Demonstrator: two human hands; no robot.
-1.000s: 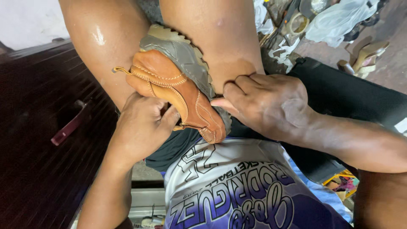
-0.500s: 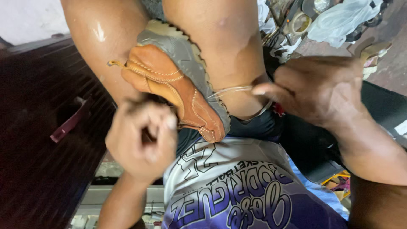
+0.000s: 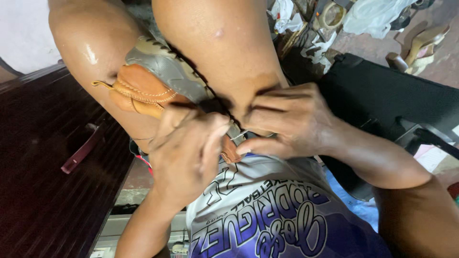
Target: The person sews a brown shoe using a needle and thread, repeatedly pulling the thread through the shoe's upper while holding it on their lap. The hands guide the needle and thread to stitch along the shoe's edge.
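A tan leather shoe (image 3: 143, 91) with a grey rubber sole (image 3: 167, 67) is clamped between my bare knees, sole up. My left hand (image 3: 186, 148) covers the shoe's near end, fingers curled around something small that I cannot make out. My right hand (image 3: 287, 122) rests against the shoe's edge beside my knee, thumb and fingers pinched on a thin pale thread or needle (image 3: 240, 135) at the seam. Both hands meet over the shoe's near end, which is mostly hidden.
A dark wooden surface (image 3: 43, 181) with a reddish tool (image 3: 81, 150) on it lies to the left. A black bag or cushion (image 3: 392, 100) sits to the right. Shoes, plastic bags and scraps (image 3: 382, 24) litter the floor at the top right.
My right hand had drawn a thread out to the right half a second ago and has come back to the shoe's edge. My left hand has moved up over the shoe's near end.
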